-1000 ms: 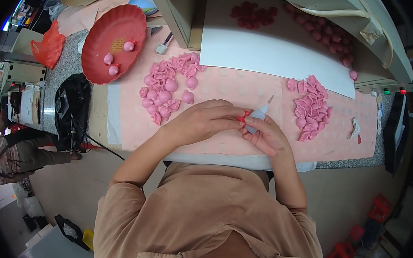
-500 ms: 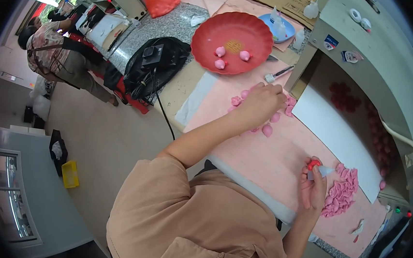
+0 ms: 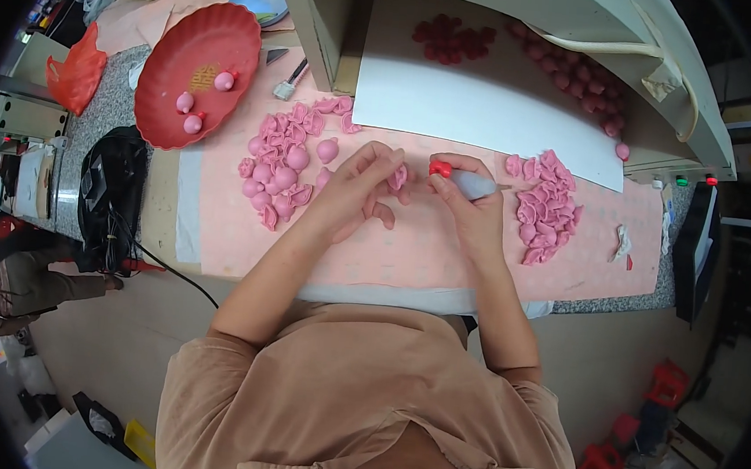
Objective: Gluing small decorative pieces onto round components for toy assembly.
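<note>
My left hand (image 3: 357, 191) holds a small pink dough-like piece (image 3: 398, 177) between its fingertips, over a pink mat (image 3: 410, 246). My right hand (image 3: 473, 209) grips a grey squeeze bottle with a red cap (image 3: 461, 179), the cap close to that piece. A pile of round pink pieces (image 3: 284, 161) lies just left of my left hand. A second pile of flatter pink pieces (image 3: 544, 204) lies right of my right hand.
A red plate (image 3: 174, 104) with three pink balls stands at the back left. A white sheet (image 3: 482, 111) and dark red pieces lie under a shelf behind the mat. A black device (image 3: 110, 192) with a cable sits at the left edge; another person stands far left.
The view has swung back over the mat. My left hand came back from the left pile with a pink piece and met the right hand, which still holds the bottle.
</note>
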Available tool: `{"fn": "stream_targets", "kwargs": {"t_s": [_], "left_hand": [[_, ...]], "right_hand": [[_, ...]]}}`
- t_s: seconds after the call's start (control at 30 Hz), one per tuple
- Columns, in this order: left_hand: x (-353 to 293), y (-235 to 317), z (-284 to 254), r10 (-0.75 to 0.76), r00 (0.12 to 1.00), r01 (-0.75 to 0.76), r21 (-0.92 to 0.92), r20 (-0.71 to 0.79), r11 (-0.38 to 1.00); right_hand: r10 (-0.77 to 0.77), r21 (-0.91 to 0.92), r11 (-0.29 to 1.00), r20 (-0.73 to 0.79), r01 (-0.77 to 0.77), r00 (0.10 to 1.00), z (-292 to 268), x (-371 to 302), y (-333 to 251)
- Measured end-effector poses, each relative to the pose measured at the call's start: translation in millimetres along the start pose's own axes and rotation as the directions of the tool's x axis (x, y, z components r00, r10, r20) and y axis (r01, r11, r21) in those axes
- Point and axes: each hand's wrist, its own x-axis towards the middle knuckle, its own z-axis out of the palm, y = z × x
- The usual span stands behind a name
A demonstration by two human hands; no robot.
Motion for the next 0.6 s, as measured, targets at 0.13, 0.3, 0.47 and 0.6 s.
{"fn": "stream_targets", "kwargs": {"t_s": [0.13,0.3,0.47,0.6], "left_hand": [[5.2,-10.5,8.2,-0.13,0.991,0.126,0.091,0.043,0.988],[8.1,-11.0,2.9,-0.13,0.985,0.133,-0.021,0.114,0.991],[15.0,-13.4,-20.5,-0.087,0.985,0.114,-0.186,0.146,0.976],[11.5,-6.3,-11.5,0.128,0.991,-0.128,0.013,-0.034,0.992]], "right_hand": [[-0.433,-0.531,0.695,0.23,0.485,0.872,-5.8,3.5,5.5],[-0.316,-0.442,0.823,0.168,0.358,0.934,-3.3,0.2,6.7],[-0.145,-0.368,0.905,0.206,0.214,0.968,6.7,2.4,3.1],[-0.037,-0.16,0.985,0.129,0.057,0.991,2.8,15.2,1.9]]}}
